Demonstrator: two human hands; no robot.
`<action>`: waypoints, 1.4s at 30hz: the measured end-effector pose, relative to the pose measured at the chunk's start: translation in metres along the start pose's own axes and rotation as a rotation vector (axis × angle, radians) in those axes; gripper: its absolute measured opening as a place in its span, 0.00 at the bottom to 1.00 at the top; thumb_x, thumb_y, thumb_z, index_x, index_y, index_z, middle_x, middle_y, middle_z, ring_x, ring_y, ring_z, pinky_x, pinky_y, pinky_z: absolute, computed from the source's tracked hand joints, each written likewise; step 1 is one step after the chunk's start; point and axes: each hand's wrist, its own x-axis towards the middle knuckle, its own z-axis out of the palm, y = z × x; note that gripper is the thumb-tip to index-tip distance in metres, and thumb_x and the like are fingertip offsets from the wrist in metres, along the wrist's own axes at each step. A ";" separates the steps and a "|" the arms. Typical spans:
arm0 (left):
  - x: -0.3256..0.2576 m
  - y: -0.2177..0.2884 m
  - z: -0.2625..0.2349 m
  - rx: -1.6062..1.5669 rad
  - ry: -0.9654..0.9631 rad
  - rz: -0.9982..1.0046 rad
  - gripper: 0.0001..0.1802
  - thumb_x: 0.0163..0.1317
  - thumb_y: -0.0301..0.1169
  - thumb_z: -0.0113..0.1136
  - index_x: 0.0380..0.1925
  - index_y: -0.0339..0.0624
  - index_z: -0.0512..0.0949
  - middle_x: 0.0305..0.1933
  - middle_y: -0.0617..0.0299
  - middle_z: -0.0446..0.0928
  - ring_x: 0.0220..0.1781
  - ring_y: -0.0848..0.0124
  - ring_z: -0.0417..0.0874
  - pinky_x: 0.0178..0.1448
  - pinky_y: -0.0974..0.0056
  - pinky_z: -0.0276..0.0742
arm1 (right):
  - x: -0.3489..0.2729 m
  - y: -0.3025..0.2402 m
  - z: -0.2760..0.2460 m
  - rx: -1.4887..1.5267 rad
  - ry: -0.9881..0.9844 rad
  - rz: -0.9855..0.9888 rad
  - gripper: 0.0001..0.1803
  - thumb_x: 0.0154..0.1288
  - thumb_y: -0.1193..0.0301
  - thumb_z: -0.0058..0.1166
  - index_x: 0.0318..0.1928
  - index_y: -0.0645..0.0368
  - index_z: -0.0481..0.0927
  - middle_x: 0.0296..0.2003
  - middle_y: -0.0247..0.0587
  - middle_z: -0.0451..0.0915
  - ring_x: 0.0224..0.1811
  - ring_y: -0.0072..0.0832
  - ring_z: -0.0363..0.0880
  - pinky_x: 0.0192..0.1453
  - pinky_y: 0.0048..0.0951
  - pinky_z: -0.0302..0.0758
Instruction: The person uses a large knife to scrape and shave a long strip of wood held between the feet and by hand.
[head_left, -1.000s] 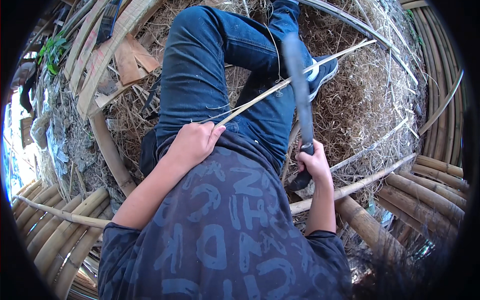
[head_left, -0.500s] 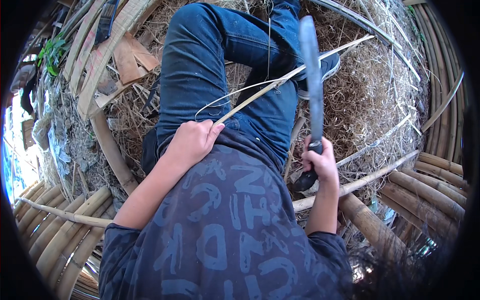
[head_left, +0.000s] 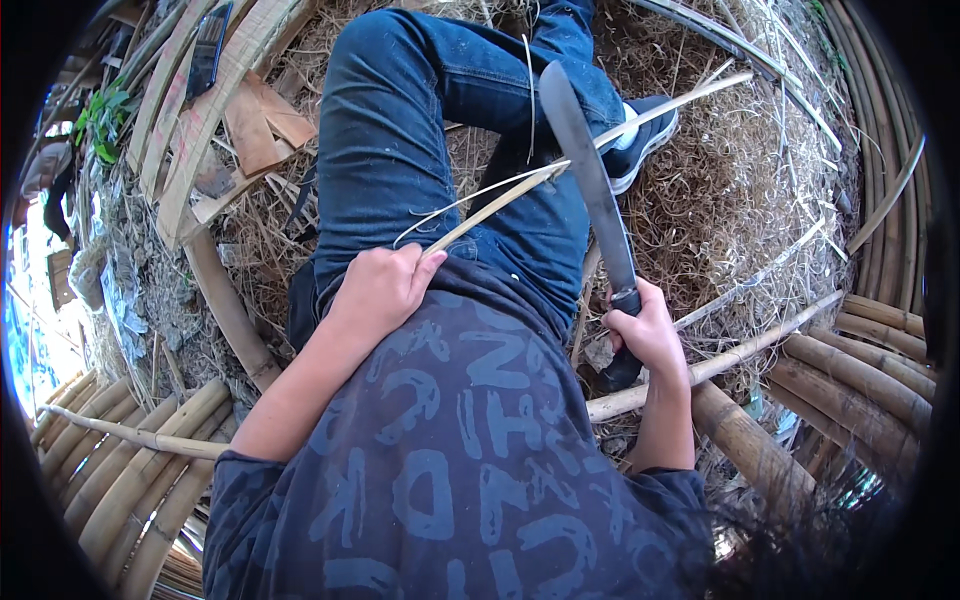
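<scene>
The right hand (head_left: 648, 335), at centre right of the frame, is clenched around the dark handle of a long machete (head_left: 590, 190), its grip closed tight just below where the blade begins. The blade runs up and slightly left from the fist, and its edge meets a thin bamboo strip (head_left: 560, 165) near the upper middle, where a fine sliver curls off the strip toward the left. The left hand (head_left: 385, 290), at centre left, is closed on the near end of that strip, pressing it against the thigh of a leg in blue jeans (head_left: 400, 150). The strip slants from this hand up to the right, past a dark shoe (head_left: 645, 135). It looks light, springy and narrow, likely to flex and to have sharp splintery edges, so it seems best held near the end, well back from the blade, as it is now. The machete looks heavy toward its tip and is safest taken by the handle only. Around the legs lies a mat of dry shavings (head_left: 760, 200). Thick bamboo poles (head_left: 870, 370) lie at right and lower left, and flat split boards (head_left: 200, 110) sit in the upper left.
</scene>
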 end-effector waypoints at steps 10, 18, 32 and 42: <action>-0.001 -0.005 0.001 0.015 0.018 -0.022 0.24 0.69 0.41 0.51 0.18 0.35 0.74 0.17 0.43 0.72 0.21 0.45 0.76 0.26 0.49 0.69 | 0.000 0.000 0.001 0.155 -0.020 0.060 0.10 0.48 0.85 0.51 0.34 0.63 0.71 0.17 0.32 0.70 0.13 0.18 0.68 0.17 0.22 0.68; -0.002 -0.002 -0.001 0.029 -0.009 -0.059 0.25 0.69 0.42 0.51 0.17 0.35 0.74 0.18 0.43 0.73 0.23 0.46 0.77 0.28 0.49 0.71 | 0.001 0.000 -0.004 0.075 -0.048 0.055 0.12 0.48 0.85 0.51 0.36 0.64 0.71 0.17 0.32 0.71 0.13 0.19 0.69 0.17 0.23 0.68; 0.002 0.001 0.000 0.043 0.000 -0.012 0.25 0.69 0.42 0.50 0.18 0.35 0.76 0.16 0.43 0.73 0.20 0.45 0.76 0.26 0.49 0.70 | -0.001 -0.011 -0.006 0.163 0.078 0.002 0.11 0.47 0.83 0.53 0.35 0.63 0.72 0.18 0.30 0.70 0.13 0.18 0.69 0.16 0.20 0.68; 0.003 0.003 -0.001 0.018 0.016 -0.018 0.24 0.69 0.41 0.51 0.17 0.36 0.73 0.15 0.44 0.71 0.20 0.46 0.75 0.24 0.50 0.68 | -0.002 -0.004 -0.013 0.233 0.083 -0.008 0.12 0.48 0.83 0.53 0.36 0.63 0.72 0.18 0.31 0.70 0.13 0.18 0.69 0.17 0.21 0.68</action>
